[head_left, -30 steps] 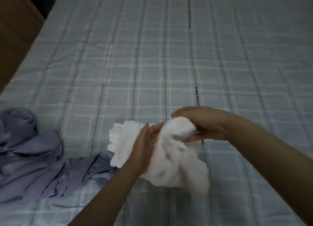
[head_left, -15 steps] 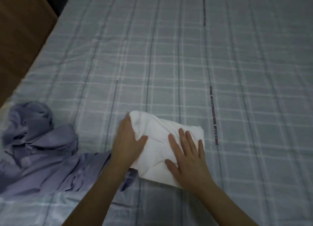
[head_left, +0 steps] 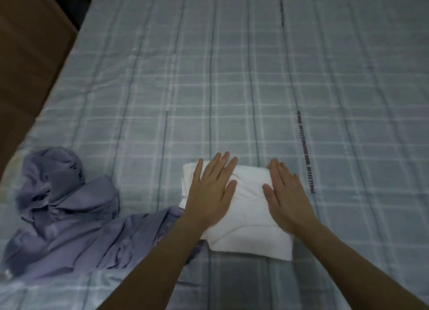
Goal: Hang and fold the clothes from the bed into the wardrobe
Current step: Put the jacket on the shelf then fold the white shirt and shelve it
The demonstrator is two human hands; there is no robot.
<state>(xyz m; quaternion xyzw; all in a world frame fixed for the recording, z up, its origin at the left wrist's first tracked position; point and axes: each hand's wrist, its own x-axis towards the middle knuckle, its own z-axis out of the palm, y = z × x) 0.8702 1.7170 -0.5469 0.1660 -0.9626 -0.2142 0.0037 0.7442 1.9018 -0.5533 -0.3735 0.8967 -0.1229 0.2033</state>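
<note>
Both palms flatten a folded white garment at six o'clock on the bed; left hand and right hand lie fingers straight, gripping nothing; next, likely carrying it to the wardrobe; a crumpled lilac shirt waits at eight o'clock.

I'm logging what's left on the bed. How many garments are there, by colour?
White: 1, the folded white garment with the left hand and right hand flat on it.
Lavender: 1, the crumpled lavender shirt beside it on the checked bedspread.
Total: 2
</note>
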